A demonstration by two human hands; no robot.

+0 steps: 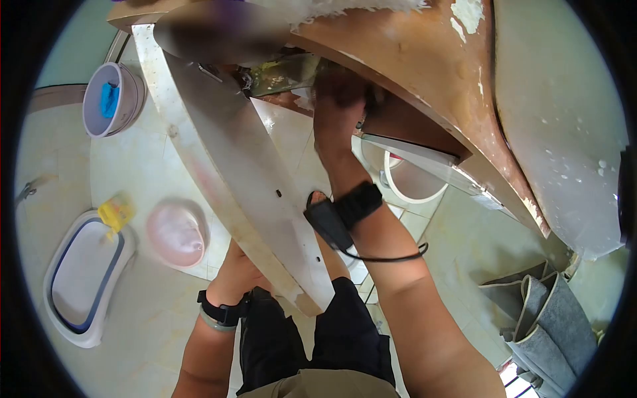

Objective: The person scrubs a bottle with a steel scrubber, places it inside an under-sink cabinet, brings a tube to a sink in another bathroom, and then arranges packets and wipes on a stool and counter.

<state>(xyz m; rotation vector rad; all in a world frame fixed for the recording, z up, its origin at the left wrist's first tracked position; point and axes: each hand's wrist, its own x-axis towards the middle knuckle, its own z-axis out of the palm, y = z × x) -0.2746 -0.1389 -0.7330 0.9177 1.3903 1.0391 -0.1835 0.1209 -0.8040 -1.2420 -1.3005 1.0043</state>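
My right hand reaches into the dark opening of a brown-topped cabinet; its fingers are lost in shadow, so any object in them is hidden. A clear greenish item lies just left of that hand inside the cabinet. The white cabinet door stands swung out toward me, its top edge worn and stained. Beside the outer face of the door, near its free end, is my left hand, with the fingers mostly hidden behind the edge. Both wrists wear black straps, and a cable loops from the right one.
At left on the tiled floor are a bucket with a blue cloth, a pink basin, a yellow object and a white folding tub. A white pail stands right, past it a grey folded mat.
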